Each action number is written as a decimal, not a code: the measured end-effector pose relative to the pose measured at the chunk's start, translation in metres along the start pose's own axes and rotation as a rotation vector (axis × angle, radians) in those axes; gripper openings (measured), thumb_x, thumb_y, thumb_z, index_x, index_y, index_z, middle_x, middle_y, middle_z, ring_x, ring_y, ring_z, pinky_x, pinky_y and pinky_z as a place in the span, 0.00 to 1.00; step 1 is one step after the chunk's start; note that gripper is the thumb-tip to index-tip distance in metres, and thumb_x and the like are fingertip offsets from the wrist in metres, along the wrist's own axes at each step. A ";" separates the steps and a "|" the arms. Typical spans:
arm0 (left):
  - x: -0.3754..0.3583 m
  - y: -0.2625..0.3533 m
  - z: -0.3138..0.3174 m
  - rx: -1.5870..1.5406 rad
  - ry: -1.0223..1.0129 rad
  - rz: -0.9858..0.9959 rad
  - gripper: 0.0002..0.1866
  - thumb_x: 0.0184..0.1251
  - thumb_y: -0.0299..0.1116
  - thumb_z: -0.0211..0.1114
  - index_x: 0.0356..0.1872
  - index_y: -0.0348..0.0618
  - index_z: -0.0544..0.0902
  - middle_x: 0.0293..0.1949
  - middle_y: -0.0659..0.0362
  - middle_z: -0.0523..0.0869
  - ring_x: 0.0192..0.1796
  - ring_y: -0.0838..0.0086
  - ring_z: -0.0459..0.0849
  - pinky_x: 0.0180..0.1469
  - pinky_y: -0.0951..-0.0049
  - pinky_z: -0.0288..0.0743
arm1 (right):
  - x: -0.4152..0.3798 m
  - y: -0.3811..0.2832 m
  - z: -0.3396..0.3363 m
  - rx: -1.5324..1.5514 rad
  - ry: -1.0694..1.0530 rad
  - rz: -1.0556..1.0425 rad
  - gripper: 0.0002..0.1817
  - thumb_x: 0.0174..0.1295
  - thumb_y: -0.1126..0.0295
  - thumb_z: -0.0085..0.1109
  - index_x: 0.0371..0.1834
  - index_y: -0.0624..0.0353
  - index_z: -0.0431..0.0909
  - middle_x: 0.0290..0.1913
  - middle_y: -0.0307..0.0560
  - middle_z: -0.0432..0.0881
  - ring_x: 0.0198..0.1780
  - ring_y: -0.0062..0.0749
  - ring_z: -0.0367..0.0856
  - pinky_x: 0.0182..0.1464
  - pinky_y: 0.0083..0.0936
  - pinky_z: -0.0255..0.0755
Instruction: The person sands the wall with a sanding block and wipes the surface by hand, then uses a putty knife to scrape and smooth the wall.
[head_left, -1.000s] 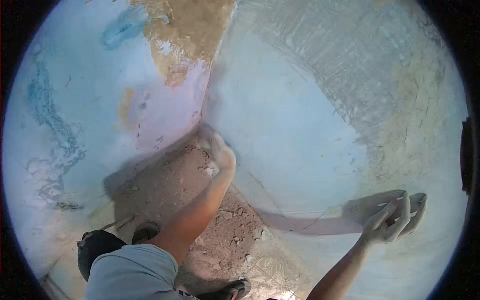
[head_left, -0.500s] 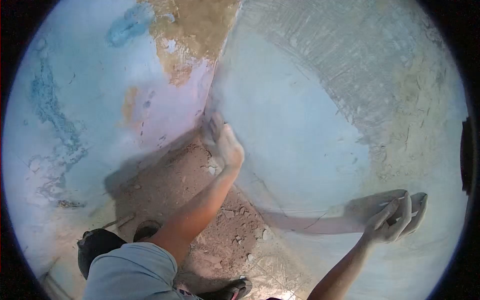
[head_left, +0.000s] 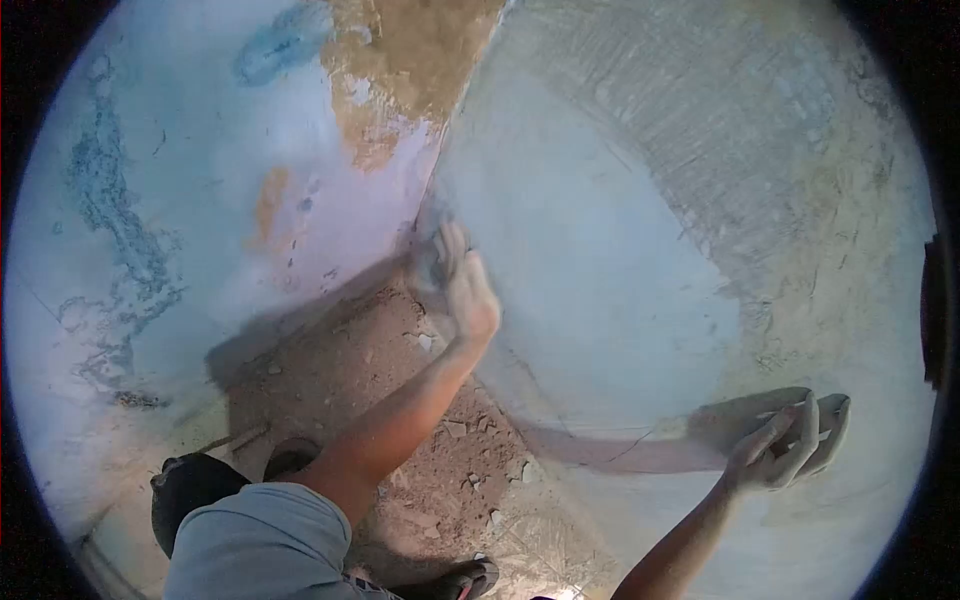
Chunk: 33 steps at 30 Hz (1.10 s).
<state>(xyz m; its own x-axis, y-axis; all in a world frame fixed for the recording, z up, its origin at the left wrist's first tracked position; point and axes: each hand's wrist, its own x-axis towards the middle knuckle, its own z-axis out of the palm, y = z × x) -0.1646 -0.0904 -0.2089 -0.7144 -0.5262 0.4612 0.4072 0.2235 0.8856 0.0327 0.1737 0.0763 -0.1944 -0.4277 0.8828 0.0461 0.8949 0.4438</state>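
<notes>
My left hand [head_left: 472, 295] is up against the pale blue wall [head_left: 570, 260], close to the corner where two walls meet. Its fingers are bent together and slightly blurred. A greyish dark patch shows beside them, and I cannot tell what, if anything, they hold. Farther right, my right hand [head_left: 785, 445] rests by the same wall, its fingers loosely curved with gaps between them and nothing in them. Pale dust coats this hand. Its shadow falls on the wall to the left of it.
Reddish-brown dirt and broken chips [head_left: 440, 470] cover the floor below the corner. The left wall [head_left: 200, 230] has blue stains and a bare brown patch [head_left: 410, 60]. Grey scraped plaster [head_left: 720, 130] spans the upper right. A shoe [head_left: 470, 578] shows at the bottom.
My left hand has shifted slightly right, and its fingers look less smeared. The right hand stays in nearly the same place. The view has moved a little against the walls.
</notes>
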 end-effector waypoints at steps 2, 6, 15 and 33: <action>0.020 0.039 -0.001 0.027 -0.034 0.153 0.31 0.90 0.37 0.37 0.84 0.27 0.61 0.87 0.39 0.57 0.89 0.41 0.49 0.89 0.47 0.40 | -0.002 0.003 -0.001 -0.021 -0.012 0.004 0.14 0.81 0.68 0.60 0.60 0.64 0.85 0.77 0.63 0.70 0.75 0.50 0.76 0.68 0.41 0.83; 0.018 0.027 0.003 -0.011 0.038 0.123 0.29 0.88 0.32 0.40 0.82 0.26 0.64 0.85 0.37 0.61 0.88 0.36 0.51 0.88 0.41 0.41 | -0.008 0.004 -0.001 -0.036 -0.014 0.033 0.13 0.81 0.69 0.60 0.60 0.64 0.85 0.76 0.63 0.71 0.75 0.48 0.76 0.67 0.41 0.83; -0.116 -0.149 0.029 -0.070 0.168 -0.470 0.34 0.93 0.47 0.41 0.83 0.27 0.60 0.84 0.38 0.63 0.85 0.48 0.62 0.85 0.57 0.54 | -0.009 0.007 0.001 -0.022 0.000 0.009 0.13 0.81 0.69 0.60 0.61 0.64 0.85 0.76 0.64 0.71 0.76 0.50 0.75 0.65 0.40 0.85; -0.232 0.023 0.051 -0.115 0.032 -0.863 0.37 0.93 0.49 0.33 0.89 0.35 0.41 0.90 0.42 0.37 0.91 0.49 0.35 0.89 0.44 0.27 | -0.001 0.002 0.000 0.039 -0.007 -0.030 0.10 0.79 0.74 0.60 0.57 0.60 0.86 0.74 0.61 0.73 0.74 0.46 0.77 0.66 0.39 0.88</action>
<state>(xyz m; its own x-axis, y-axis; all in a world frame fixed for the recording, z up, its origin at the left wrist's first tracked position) -0.0183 0.0783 -0.2927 -0.7840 -0.4968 -0.3720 -0.2128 -0.3479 0.9131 0.0334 0.1760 0.0766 -0.2016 -0.4535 0.8681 0.0018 0.8862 0.4634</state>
